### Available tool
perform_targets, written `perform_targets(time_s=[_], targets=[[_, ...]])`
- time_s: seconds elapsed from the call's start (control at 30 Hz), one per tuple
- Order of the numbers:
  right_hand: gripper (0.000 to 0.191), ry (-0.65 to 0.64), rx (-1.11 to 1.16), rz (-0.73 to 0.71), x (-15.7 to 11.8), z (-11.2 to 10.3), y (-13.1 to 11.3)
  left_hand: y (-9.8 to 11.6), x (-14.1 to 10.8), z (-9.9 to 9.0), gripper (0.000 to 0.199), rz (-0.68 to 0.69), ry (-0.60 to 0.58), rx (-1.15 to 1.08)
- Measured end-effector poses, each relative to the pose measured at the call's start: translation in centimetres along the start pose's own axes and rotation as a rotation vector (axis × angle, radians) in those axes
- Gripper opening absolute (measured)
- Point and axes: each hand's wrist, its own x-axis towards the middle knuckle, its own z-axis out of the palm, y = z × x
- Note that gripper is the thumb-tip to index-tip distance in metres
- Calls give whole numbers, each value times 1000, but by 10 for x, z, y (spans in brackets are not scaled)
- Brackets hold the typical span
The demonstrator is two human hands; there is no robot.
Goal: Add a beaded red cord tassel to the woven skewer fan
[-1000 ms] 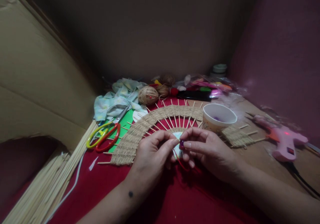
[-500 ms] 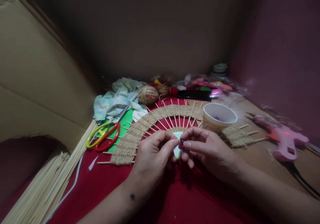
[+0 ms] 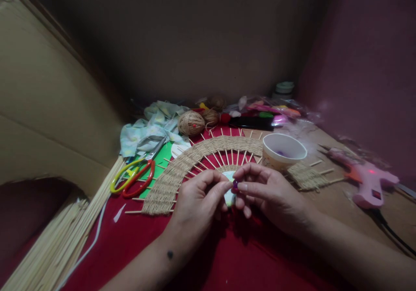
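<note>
Between thumb and finger, my right hand (image 3: 271,191) pinches a small purple bead (image 3: 235,185). My left hand (image 3: 203,198) is closed in a pinch just left of the bead; whatever its fingertips hold is too small to make out. Behind both hands a woven twine fan with wooden sticks (image 3: 162,187) lies on the red cloth (image 3: 143,247). A pale blue piece (image 3: 229,175) at the fan's centre shows between my hands, partly hidden. A paper cup (image 3: 284,150) with something purple inside stands beyond my right hand.
Scissors (image 3: 151,176) lie on a green sheet at the left, near patterned fabric (image 3: 146,130) and a twine ball (image 3: 191,123). Long wooden sticks (image 3: 61,239) fill the lower left. A pink glue gun (image 3: 370,178) and a woven scrap (image 3: 307,176) lie at the right.
The whole view has shifted slightly, with objects a little further left. Both hands keep nearly the same pose around the purple bead.
</note>
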Motion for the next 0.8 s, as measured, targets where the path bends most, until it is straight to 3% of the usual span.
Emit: perform_targets(time_s=[0.8], targets=[[18,7,-68,10,-3,1,0,2,0,2,17,-46,18,-15]])
